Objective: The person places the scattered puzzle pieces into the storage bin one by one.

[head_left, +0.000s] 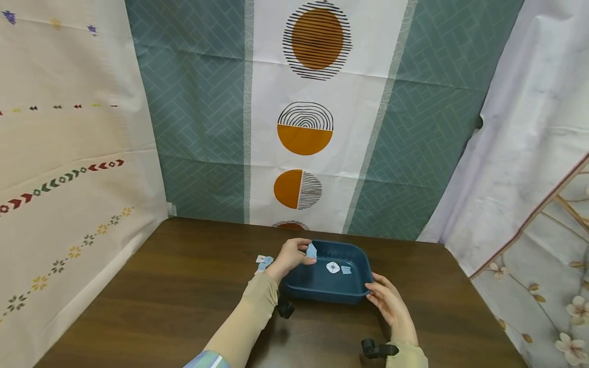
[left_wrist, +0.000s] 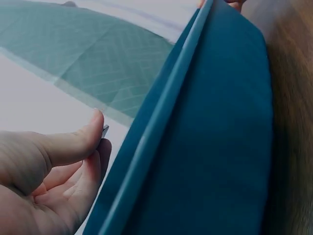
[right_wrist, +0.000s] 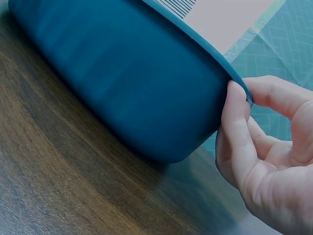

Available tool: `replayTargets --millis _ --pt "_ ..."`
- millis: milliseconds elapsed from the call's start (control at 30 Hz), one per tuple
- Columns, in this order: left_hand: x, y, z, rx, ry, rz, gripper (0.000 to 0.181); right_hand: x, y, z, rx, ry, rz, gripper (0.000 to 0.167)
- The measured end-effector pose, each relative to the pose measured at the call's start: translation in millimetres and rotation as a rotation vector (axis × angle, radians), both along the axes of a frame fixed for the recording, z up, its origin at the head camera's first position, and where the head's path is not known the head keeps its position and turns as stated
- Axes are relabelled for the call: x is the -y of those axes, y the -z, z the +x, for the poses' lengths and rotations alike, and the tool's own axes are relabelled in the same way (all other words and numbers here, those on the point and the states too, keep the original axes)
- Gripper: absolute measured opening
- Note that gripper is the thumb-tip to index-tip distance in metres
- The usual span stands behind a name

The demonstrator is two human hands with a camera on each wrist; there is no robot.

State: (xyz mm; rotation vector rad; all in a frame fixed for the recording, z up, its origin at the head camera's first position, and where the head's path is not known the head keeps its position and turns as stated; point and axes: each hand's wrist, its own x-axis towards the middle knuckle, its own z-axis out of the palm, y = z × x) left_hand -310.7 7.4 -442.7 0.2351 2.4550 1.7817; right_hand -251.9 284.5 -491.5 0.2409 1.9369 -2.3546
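My left hand (head_left: 290,254) is over the left side of a dark blue plastic basin (head_left: 322,295). Between thumb and fingers it pinches a light blue sticker-like cutout (head_left: 312,251), which shows only as a thin edge in the left wrist view. Inside the basin lie a round white cutout with a compass star (head_left: 333,267) and a small light blue cutout (head_left: 346,270). My right hand (head_left: 390,302) holds the basin's near right corner; in the right wrist view its thumb and fingers pinch the rim (right_wrist: 215,55).
Several more white and light blue cutouts (head_left: 264,261) lie just left of the basin, partly behind the left hand. All stand on a dark brown wooden table (head_left: 184,296). Patterned cloths (head_left: 198,128) hang along its back and sides. Each wrist carries a black mount (head_left: 286,308).
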Motion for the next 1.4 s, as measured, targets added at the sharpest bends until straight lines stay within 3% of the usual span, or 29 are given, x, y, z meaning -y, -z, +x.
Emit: replayTargets --millis 533,933,1400 --pt "-34.1 18.5 -13.5 0.070 -0.044 -0.093 0.053 0.8 -0.6 1.2 -0.003 -0.019 0.002 0.050" --pt "-41.5 20.9 -16.7 0.110 -0.045 -0.128 0.055 0.5 0.0 1.9 -0.004 -0.012 0.003 0.046" --pt "-45.3 26.3 -23.3 0.117 -0.039 -0.283 0.054 0.0 -0.8 1.7 -0.003 -0.018 0.009 0.038"
